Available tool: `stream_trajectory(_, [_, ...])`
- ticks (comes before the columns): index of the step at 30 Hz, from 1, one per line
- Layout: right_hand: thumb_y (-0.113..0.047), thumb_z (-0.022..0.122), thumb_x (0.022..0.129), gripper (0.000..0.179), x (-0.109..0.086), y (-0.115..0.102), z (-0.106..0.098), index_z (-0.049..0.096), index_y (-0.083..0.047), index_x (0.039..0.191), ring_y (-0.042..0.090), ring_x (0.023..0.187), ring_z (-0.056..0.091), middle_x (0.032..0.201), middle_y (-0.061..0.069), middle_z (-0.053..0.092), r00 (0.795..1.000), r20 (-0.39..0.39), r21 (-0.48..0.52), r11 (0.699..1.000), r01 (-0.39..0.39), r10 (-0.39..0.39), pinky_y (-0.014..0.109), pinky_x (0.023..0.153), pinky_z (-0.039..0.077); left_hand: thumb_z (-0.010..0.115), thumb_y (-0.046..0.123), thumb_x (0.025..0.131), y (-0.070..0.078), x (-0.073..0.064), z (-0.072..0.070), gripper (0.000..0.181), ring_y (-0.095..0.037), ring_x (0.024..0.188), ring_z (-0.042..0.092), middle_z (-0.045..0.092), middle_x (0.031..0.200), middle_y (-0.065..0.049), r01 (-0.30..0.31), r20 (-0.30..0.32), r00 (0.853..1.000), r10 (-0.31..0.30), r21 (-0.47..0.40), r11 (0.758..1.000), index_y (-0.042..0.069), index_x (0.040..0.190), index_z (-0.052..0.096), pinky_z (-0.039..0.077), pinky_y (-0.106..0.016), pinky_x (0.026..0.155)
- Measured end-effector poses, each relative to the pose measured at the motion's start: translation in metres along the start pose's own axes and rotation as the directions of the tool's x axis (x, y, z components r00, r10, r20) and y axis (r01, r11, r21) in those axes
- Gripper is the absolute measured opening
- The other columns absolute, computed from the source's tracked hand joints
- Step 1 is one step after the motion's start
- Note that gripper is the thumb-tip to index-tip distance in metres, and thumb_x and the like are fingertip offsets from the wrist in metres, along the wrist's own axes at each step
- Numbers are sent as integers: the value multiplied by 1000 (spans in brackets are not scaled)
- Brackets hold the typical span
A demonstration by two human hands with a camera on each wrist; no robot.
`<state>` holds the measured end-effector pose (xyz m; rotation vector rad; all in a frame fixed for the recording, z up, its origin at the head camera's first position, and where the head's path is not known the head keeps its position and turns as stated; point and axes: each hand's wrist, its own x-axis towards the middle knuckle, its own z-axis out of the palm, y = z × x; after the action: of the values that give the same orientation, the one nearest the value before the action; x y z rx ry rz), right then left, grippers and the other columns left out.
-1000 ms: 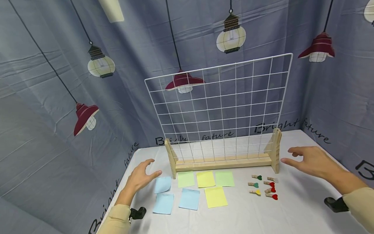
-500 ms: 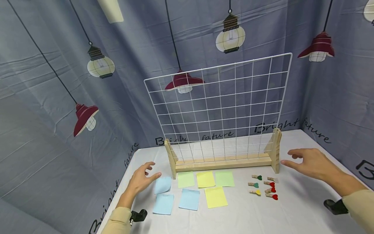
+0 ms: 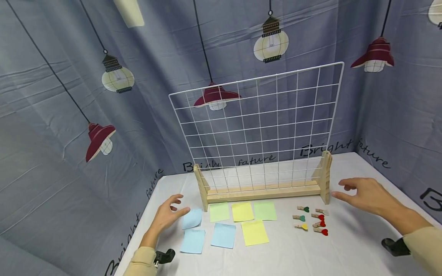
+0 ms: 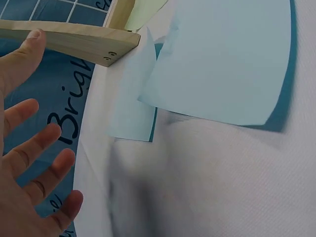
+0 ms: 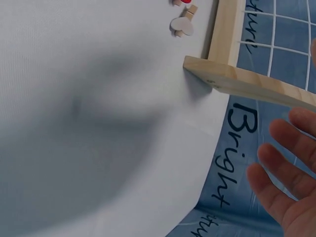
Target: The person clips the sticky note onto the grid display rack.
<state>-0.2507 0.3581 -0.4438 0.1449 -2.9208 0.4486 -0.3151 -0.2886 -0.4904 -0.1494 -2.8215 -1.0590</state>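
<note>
My left hand (image 3: 165,215) hovers at the left of the table, beside the blue sticky notes (image 3: 192,241), fingers loosely bent and holding nothing. In the left wrist view its fingers (image 4: 42,182) are spread apart. To the right of the rack, my right hand (image 3: 367,195) is raised with thumb and fingers apart, also with nothing in it. Between the hands stands a white wire grid (image 3: 259,126) in a wooden base (image 3: 264,193). Yellow notes (image 3: 254,232) and green notes (image 3: 219,212) lie before it. Several small wooden clothespins with hearts (image 3: 301,227) lie at the right.
A white-covered table (image 3: 283,257) carries everything. Behind and at both sides hangs a blue-grey curtain (image 3: 148,126) printed with lamps. The base's right upright (image 3: 326,178) is near the right hand, its left upright (image 3: 202,187) near the left hand.
Both hands have dipped very slightly, and the left fingers have bent a little more. The head view has shifted marginally. Notes, clothespins and grid lie as before.
</note>
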Motion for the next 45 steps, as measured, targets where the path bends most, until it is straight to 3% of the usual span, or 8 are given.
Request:
stream_trajectory(10, [-61,73,87,77,0,-2,5,67,7,123,44,96,65,106,25,72,1000,6,16,1000,0,0,58,76,55,88,36,81,-12,0,7,67,-32,106,66,67,131,-13,-2,19,1000,3,-55,998,18,140,61,54,-47,86])
stream_trajectory(19, [-57,75,87,74,-3,-2,8,67,7,124,42,94,65,104,24,72,1000,9,19,1000,-3,3,57,75,55,91,30,77,-22,2,18,66,-25,102,63,69,128,-8,19,21,1000,-17,-64,998,18,136,64,49,-37,81])
stream_trajectory(30, [-55,77,86,73,-4,-6,12,68,7,123,40,94,66,102,21,73,1000,4,33,999,8,-8,58,77,55,92,22,76,-26,5,23,59,-21,96,58,71,123,-6,46,20,999,-45,-44,998,17,129,68,45,-34,81])
stream_trajectory(45, [-56,77,86,72,-7,-4,21,70,7,120,37,92,65,100,18,72,1000,14,42,999,15,-16,57,77,54,90,15,77,-25,4,31,51,-19,94,55,70,109,-3,16,24,1000,-17,54,998,18,124,71,44,-39,85])
